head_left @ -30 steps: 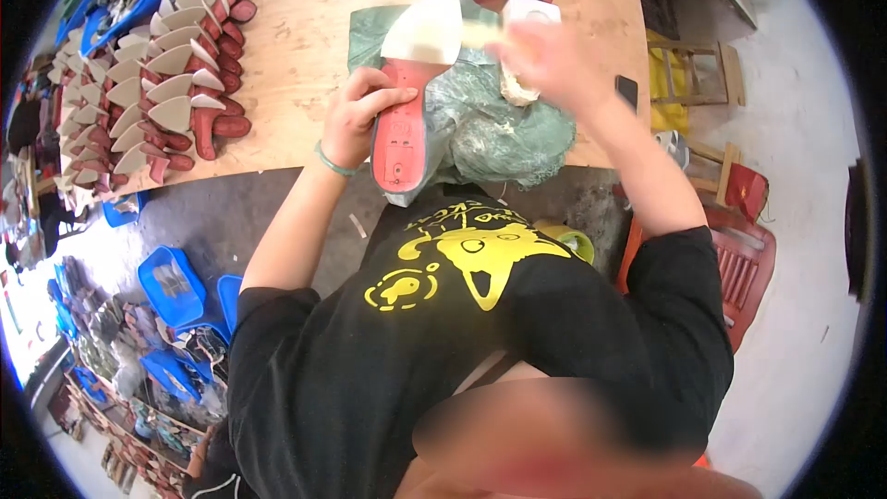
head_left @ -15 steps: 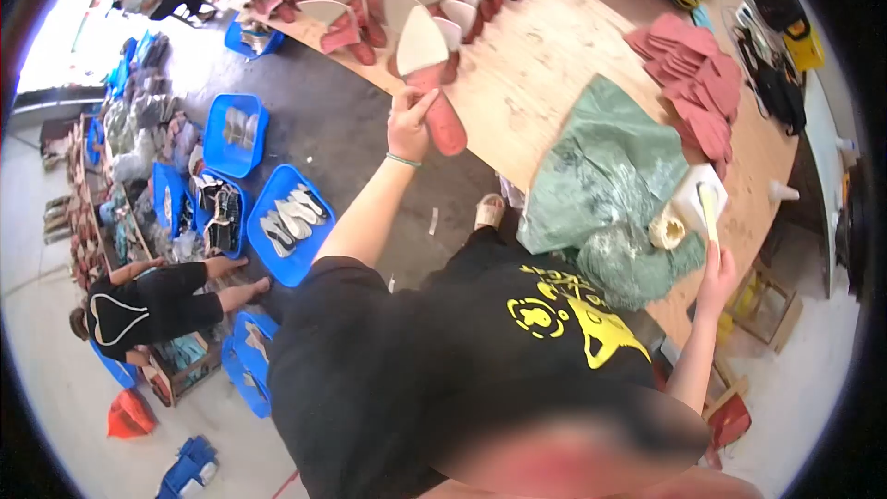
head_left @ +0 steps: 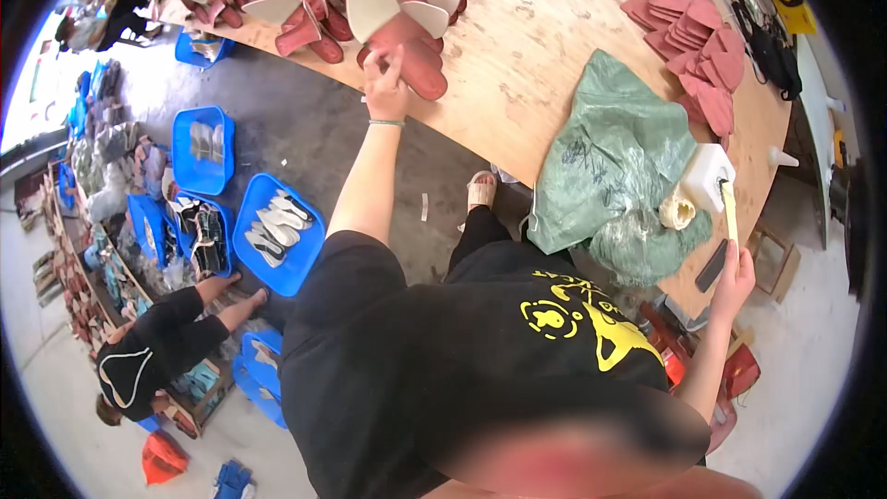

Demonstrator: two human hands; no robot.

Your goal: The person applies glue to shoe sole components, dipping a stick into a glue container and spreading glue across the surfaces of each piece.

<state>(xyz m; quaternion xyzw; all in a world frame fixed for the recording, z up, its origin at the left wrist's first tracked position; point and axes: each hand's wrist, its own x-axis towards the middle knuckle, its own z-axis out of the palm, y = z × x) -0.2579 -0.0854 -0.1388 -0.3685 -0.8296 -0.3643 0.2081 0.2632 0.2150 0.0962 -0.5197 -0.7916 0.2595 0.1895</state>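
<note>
Right grip (head_left: 734,282) held a stick (head_left: 730,214) at the bottle (head_left: 707,171); left grip (head_left: 386,92) touched a sole (head_left: 403,35) near the worktop's (head_left: 522,65) edge, closure indeterminable. Setting-down appeared in hand, the next move calling for clean finger release.

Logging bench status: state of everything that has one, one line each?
Left hand: at cream-tipped red sole, grip unclear
Right hand: closed on pale-handled tool
Pale-handled tool: far end at white container's mouth
White container: uncapped
Green plastic bag: crumpled
Phone: lying flat
Red cut pieces: stacked, overlapping
Blue tub nearest the wearer: holding shoe parts
</note>
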